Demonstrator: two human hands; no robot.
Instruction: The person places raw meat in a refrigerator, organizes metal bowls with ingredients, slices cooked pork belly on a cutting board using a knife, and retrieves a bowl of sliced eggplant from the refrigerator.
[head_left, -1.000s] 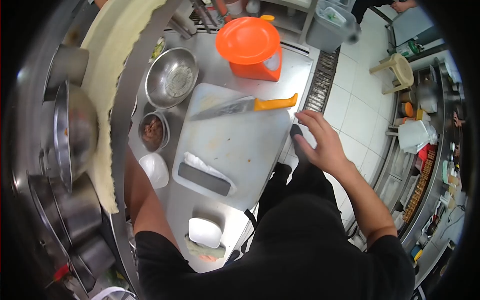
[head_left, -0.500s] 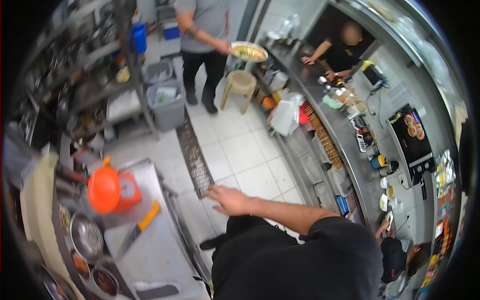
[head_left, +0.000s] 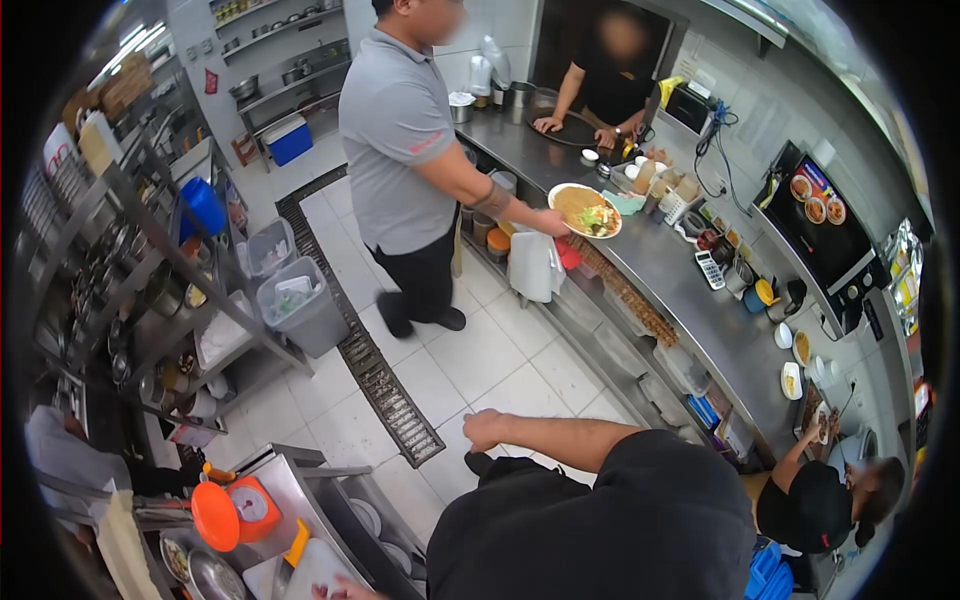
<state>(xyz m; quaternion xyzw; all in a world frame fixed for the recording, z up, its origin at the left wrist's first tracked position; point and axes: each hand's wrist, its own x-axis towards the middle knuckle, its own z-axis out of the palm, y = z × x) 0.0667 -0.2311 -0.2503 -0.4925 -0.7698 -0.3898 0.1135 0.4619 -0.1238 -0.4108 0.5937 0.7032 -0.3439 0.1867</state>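
Observation:
My right hand [head_left: 485, 430] hangs in front of my body over the tiled floor, its fingers curled in, with nothing visible in it. At the bottom edge, partly cut off, my left hand [head_left: 345, 588] is over the white cutting board [head_left: 318, 565], fingers apart and blurred. Beside it on the board lies a knife with a yellow handle [head_left: 297, 543]. An orange scale [head_left: 255, 507] with an orange dish [head_left: 215, 516] stands left of the board, near metal bowls [head_left: 212, 575].
A person in a grey shirt [head_left: 395, 140] holds a plate of food [head_left: 584, 210] by the long steel counter [head_left: 520, 150]. Another person [head_left: 615, 90] leans at its far end; a third [head_left: 810, 500] works at right. Grey bins [head_left: 300, 305] flank the floor drain [head_left: 385, 390].
The view has swung up and right. My right hand's fingers have curled in, and my left hand has come into view by the board. The grey-shirted person has come closer with the plate.

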